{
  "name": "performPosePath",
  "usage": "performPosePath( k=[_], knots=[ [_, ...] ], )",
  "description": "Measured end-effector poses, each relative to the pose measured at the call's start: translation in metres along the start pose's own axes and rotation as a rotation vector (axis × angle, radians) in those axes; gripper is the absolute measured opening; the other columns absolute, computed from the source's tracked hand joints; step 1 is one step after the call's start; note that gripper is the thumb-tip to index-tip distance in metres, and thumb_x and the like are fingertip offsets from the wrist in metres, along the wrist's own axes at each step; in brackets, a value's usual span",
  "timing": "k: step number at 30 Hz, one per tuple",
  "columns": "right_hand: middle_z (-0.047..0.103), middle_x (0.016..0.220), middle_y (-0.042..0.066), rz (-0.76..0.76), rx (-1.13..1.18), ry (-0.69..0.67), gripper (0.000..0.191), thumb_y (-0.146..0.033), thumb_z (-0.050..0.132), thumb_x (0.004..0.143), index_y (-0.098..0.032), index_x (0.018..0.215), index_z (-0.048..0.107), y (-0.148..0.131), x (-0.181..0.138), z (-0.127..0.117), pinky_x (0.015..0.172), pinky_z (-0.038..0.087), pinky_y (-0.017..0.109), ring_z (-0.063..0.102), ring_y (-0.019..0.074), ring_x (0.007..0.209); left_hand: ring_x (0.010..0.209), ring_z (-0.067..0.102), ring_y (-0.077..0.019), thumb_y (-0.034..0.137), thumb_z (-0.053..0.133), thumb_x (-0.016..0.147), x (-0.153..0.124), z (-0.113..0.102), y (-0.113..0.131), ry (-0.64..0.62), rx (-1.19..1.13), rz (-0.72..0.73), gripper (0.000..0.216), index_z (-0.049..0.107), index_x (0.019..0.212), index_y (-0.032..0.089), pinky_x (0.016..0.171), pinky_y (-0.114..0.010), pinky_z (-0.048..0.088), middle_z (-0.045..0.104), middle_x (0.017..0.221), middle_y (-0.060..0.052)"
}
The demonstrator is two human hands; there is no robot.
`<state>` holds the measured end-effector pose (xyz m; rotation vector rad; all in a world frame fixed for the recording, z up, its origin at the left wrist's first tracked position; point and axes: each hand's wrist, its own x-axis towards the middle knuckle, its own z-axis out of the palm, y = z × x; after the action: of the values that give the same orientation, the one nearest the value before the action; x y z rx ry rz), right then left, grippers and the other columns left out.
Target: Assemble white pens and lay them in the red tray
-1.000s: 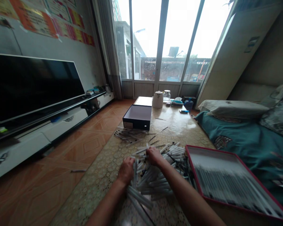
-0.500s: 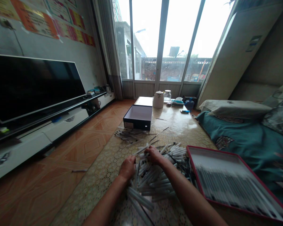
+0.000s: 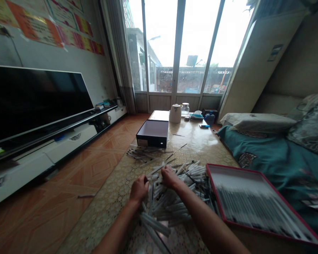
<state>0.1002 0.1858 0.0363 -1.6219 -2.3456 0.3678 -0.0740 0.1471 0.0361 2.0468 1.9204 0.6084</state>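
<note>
My left hand [image 3: 139,188] and right hand [image 3: 170,177] sit knuckles-up in the loose pen pile [image 3: 172,206] on the bench [image 3: 113,204], apparently to hem the pens in. My fingers are buried among them, so I cannot tell their grip. The red-rimmed tray [image 3: 213,187] just right of the pile holds aligned pens.

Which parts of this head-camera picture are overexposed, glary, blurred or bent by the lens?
Head view: the windows are blown out white; their light glares off the table; the pens in the red tray smear into blur; the white panel leans with lens distortion; the left hand and right hand look fairly sharp.
</note>
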Motion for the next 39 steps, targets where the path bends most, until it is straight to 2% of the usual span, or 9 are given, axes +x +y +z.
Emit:
performPosePath(
  k=[4,8,12,15,18,24,29,34,39],
  knots=[
    [0.055,0.092,0.008,0.044,0.006,0.095,0.021,-0.004,0.052,0.065,-0.014,0.082,0.059,0.008,-0.032,-0.028,0.078,0.036,0.025,0.049,0.0187,0.091,0.069,0.059,-0.0144,0.017,0.05,0.078,-0.017,-0.008,0.021,0.108,-0.132,0.017,0.005,0.055,0.077,0.019,0.065,-0.024,0.04,0.063,0.072,-0.002],
    [0.054,0.087,0.005,0.128,0.033,0.192,0.012,-0.011,0.052,0.069,-0.016,0.08,0.056,0.031,-0.086,-0.049,0.075,0.039,0.024,0.05,0.0163,0.084,0.069,0.059,-0.0151,0.015,0.052,0.075,-0.037,0.003,0.069,0.034,-0.231,0.194,0.005,0.056,0.075,0.019,0.064,-0.025,0.042,0.062,0.072,-0.002],
    [0.054,0.081,0.005,0.243,0.092,0.356,0.01,-0.01,0.053,0.068,-0.017,0.075,0.056,0.052,-0.132,-0.051,0.074,0.041,0.025,0.052,0.0178,0.081,0.073,0.06,-0.0169,0.012,0.052,0.074,-0.051,0.027,0.118,-0.069,-0.299,0.339,0.012,0.06,0.081,0.018,0.067,-0.027,0.044,0.064,0.077,-0.004],
    [0.056,0.082,0.005,0.27,0.135,0.418,0.011,-0.011,0.051,0.073,-0.018,0.076,0.059,0.064,-0.15,-0.053,0.076,0.041,0.026,0.054,0.0181,0.082,0.078,0.062,-0.0181,0.011,0.05,0.076,-0.057,0.038,0.133,-0.091,-0.355,0.37,0.022,0.061,0.094,0.018,0.073,-0.031,0.047,0.066,0.085,-0.006],
    [0.057,0.082,0.005,0.284,0.173,0.465,0.016,-0.012,0.046,0.079,-0.018,0.075,0.06,0.072,-0.165,-0.057,0.075,0.041,0.025,0.055,0.0172,0.081,0.084,0.062,-0.0194,0.014,0.044,0.081,-0.068,0.036,0.124,-0.003,-0.389,0.351,0.022,0.062,0.094,0.018,0.078,-0.033,0.047,0.067,0.09,-0.007],
    [0.058,0.082,0.005,0.235,0.287,0.426,0.016,-0.015,0.047,0.081,-0.019,0.077,0.062,0.06,-0.193,-0.052,0.073,0.042,0.024,0.056,0.0166,0.079,0.08,0.063,-0.0197,0.024,0.044,0.085,-0.127,0.017,0.069,0.153,-0.326,0.294,0.018,0.061,0.087,0.02,0.073,-0.031,0.049,0.066,0.084,-0.007],
    [0.058,0.085,0.005,0.296,0.074,0.283,0.006,-0.018,0.055,0.076,-0.021,0.075,0.06,0.037,-0.214,-0.034,0.076,0.04,0.027,0.054,0.0196,0.086,0.077,0.064,-0.0187,0.022,0.047,0.083,-0.171,0.021,0.035,0.121,-0.233,0.295,0.016,0.062,0.087,0.022,0.07,-0.029,0.052,0.067,0.083,-0.005],
    [0.059,0.09,0.006,0.346,-0.124,0.183,0.009,-0.019,0.058,0.074,-0.021,0.082,0.059,0.023,-0.224,-0.023,0.077,0.036,0.029,0.052,0.0216,0.089,0.091,0.062,-0.0204,0.019,0.048,0.082,-0.182,0.027,0.031,0.098,-0.165,0.338,0.023,0.063,0.099,0.023,0.081,-0.032,0.051,0.066,0.095,-0.007],
    [0.058,0.09,0.005,0.348,-0.156,0.285,0.008,-0.019,0.05,0.083,-0.022,0.084,0.057,0.019,-0.22,-0.013,0.079,0.032,0.031,0.051,0.0215,0.089,0.103,0.058,-0.0205,0.013,0.042,0.082,-0.178,0.027,0.033,0.13,-0.125,0.372,0.037,0.057,0.115,0.022,0.09,-0.035,0.048,0.064,0.108,-0.007]
  ],
)
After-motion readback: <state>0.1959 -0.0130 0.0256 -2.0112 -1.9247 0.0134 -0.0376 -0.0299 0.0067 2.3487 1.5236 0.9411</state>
